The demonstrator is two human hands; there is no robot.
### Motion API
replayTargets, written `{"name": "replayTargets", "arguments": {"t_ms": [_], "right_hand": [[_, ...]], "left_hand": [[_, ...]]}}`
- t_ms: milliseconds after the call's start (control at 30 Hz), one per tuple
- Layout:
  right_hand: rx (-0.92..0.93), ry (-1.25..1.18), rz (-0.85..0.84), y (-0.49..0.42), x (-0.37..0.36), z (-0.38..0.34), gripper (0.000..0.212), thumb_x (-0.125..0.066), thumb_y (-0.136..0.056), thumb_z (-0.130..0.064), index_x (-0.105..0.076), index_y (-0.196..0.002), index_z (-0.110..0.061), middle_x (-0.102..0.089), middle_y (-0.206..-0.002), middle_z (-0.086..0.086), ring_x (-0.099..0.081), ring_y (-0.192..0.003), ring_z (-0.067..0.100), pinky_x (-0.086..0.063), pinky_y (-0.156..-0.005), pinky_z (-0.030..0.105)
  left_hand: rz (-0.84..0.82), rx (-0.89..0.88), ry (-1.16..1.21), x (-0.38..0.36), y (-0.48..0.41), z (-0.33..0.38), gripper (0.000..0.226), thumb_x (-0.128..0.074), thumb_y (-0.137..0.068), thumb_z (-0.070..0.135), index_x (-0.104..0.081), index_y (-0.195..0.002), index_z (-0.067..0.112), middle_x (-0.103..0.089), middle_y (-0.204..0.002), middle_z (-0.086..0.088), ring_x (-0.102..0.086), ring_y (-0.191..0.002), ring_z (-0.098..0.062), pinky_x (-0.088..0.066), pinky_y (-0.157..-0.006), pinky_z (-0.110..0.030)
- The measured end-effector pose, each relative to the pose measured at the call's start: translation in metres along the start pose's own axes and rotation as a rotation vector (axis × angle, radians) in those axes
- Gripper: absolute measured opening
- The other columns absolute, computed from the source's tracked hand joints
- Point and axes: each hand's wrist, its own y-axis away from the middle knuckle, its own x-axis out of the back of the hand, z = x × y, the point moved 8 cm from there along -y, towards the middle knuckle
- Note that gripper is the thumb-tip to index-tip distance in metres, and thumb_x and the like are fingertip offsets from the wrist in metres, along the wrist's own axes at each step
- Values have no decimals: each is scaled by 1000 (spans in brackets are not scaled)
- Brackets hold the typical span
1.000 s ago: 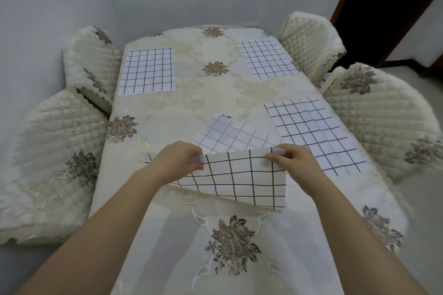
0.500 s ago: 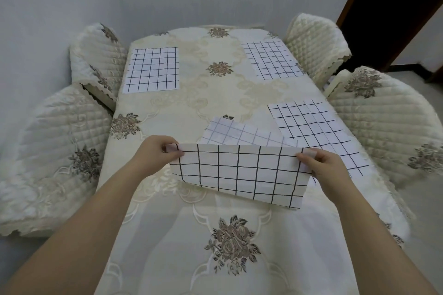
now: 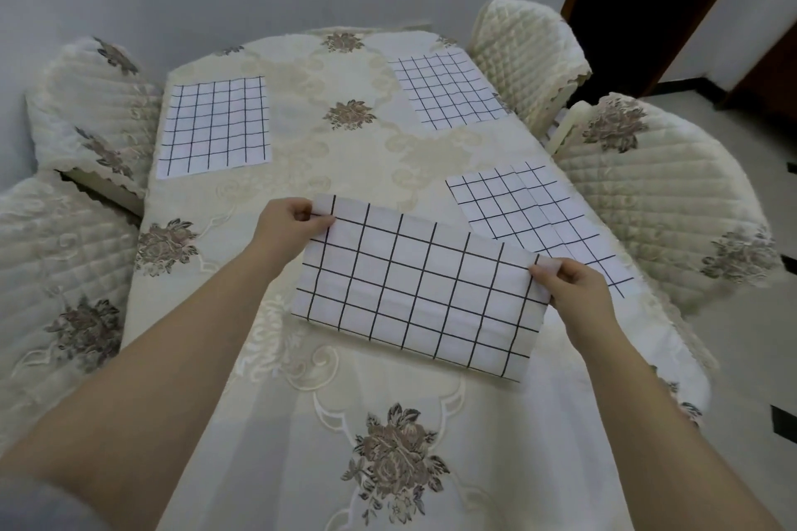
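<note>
Both hands [image 3: 578, 293] pinch a rectangular grid-checked cloth [image 3: 418, 293].

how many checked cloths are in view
4: held cloth, pinched by left hand and right hand; far-left cloth; far-right cloth; right-edge cloth. Another could lie under the held one.

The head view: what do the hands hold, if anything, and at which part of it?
A grid-patterned cloth; the left hand pinches its upper left corner, the right hand its upper right corner.
</note>
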Motion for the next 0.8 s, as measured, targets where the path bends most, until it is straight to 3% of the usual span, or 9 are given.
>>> {"name": "replayTargets", "arguments": {"t_ms": [133,267,367,467,567,667,800], "right_hand": [[-26,44,29,-30,2,10,19,-68,-75,-29,-68,-75,-10,-60,-71,13,-53,-70,23,-49,-69,44],[-49,104,68,-59,-2,16,15,-64,-80,-21,-67,-76,-6,-57,-67,5,-49,-65,20,-44,-64,38],[-48,185,85,-79,-9,19,22,-62,-79,-21,-61,-77,1,-48,-64,7,-40,-61,19,-35,-60,33],[-59,277,98,-99,-18,26,20,-61,-83,-20,-58,-67,-9,-45,-55,-1,-41,-57,18,-37,-56,28],[-60,371,94,-114,-28,33,21,-60,-87,-21,-62,-72,-7,-49,-59,0,-44,-56,16,-37,-50,23],[-54,431,120,-123,-34,37,18,-60,-88,-20,-67,-79,-5,-60,-69,5,-51,-62,18,-42,-54,24],[-17,524,158,-128,-37,37,15,-61,-87,-21,-66,-82,-7,-64,-75,5,-56,-70,19,-44,-58,28]], "left_hand": [[-23,22,-46,-19,-29,-6,4,-69,-84,8,-69,-85,12,-66,-74,1,-60,-67,-10,-47,-65,-20],[-14,41,-128,-34,-59,-17,13,-71,-83,8,-65,-72,14,-59,-65,0,-54,-61,-13,-46,-63,-23],[-12,80,-128,-43,-79,-30,6,-71,-83,8,-66,-86,6,-61,-68,-3,-57,-62,-16,-50,-62,-21],[-7,102,-165,-53,-95,-42,7,-71,-83,9,-67,-88,6,-62,-70,-3,-58,-63,-18,-51,-63,-22],[4,119,-247,-56,-109,-57,7,-71,-84,12,-68,-86,7,-63,-71,-7,-59,-65,-21,-53,-70,-30],[9,144,-303,-57,-118,-73,6,-71,-83,15,-68,-84,9,-64,-71,-5,-61,-70,-23,-54,-76,-36],[9,170,-300,-59,-121,-85,7,-70,-84,13,-69,-88,8,-64,-69,-2,-60,-60,-20,-54,-61,-30]]}}
